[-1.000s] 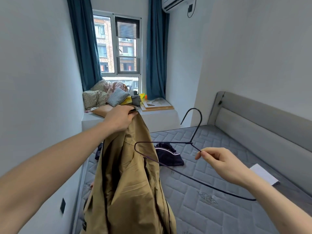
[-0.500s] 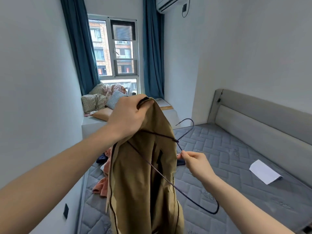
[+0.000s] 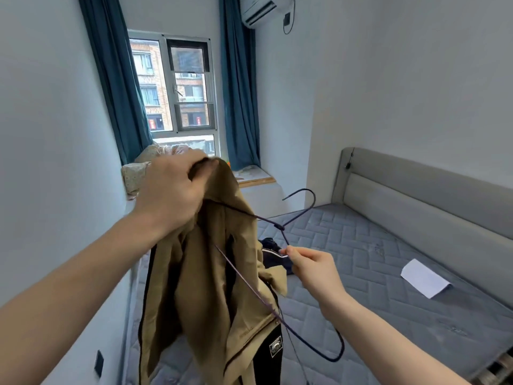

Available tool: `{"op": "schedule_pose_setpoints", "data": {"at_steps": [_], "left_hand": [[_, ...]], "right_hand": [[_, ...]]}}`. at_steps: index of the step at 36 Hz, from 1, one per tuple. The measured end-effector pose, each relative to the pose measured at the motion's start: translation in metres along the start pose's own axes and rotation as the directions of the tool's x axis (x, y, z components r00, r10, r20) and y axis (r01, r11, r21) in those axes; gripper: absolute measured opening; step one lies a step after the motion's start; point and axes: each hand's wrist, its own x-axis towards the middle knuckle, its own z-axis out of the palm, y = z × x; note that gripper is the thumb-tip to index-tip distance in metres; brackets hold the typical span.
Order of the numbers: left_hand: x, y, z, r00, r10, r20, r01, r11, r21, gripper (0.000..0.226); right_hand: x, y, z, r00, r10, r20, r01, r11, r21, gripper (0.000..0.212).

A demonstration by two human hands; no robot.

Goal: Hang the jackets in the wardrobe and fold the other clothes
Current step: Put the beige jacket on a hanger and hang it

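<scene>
Above the mattress: we have the tan jacket (image 3: 211,276) up in the air, its hem hanging down toward the mattress (image 3: 361,273).
Left grip: our left hand (image 3: 172,193) is clenched round the collar, bunching the cloth at the top.
Right grip: our right hand (image 3: 311,265) pinches the wire hanger (image 3: 280,227) on its sloping arm, just below the twisted neck.
What changed: a second ago the hanger was out in the open beside the jacket; now one shoulder of the wire has gone in under the collar, next to our left hand.
What it means: we judge the threading has begun, with one side in and the other shoulder yet to seat.
Hanger heading: the hook points up and away from the jacket, toward the headboard (image 3: 416,195); the bottom bar slants down across the jacket front.
Jacket axis: long axis close to vertical, collar top, hem low.
Elsewhere on the mattress: a dark garment (image 3: 273,254) lies beyond the jacket, a white sheet of paper (image 3: 424,277) well apart.
</scene>
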Motion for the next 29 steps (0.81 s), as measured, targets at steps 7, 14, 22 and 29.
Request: {"op": "schedule_pose_setpoints", "data": {"at_steps": [7,14,22,29], "left_hand": [[-0.046,0.054,0.012,0.933,0.219,0.287,-0.195,0.975,-0.110,0.005],[-0.103,0.072,0.021,0.826,0.385,0.411,-0.291,0.917,-0.274,0.004],[-0.101,0.033,0.012,0.665,0.289,0.688,-0.299,0.948,-0.109,0.028],[-0.024,0.027,-0.004,0.903,0.252,0.349,-0.216,0.967,-0.138,0.026]], "right_hand": [[0.000,-0.011,0.025,0.999,0.003,0.044,-0.012,0.978,0.210,0.026],[-0.001,0.001,0.030,0.968,-0.247,-0.046,0.251,0.941,0.226,0.058],[0.008,-0.005,0.015,0.861,-0.491,-0.130,0.506,0.853,0.128,0.023],[0.010,-0.010,0.008,0.832,-0.549,-0.078,0.553,0.832,0.047,0.019]]}}
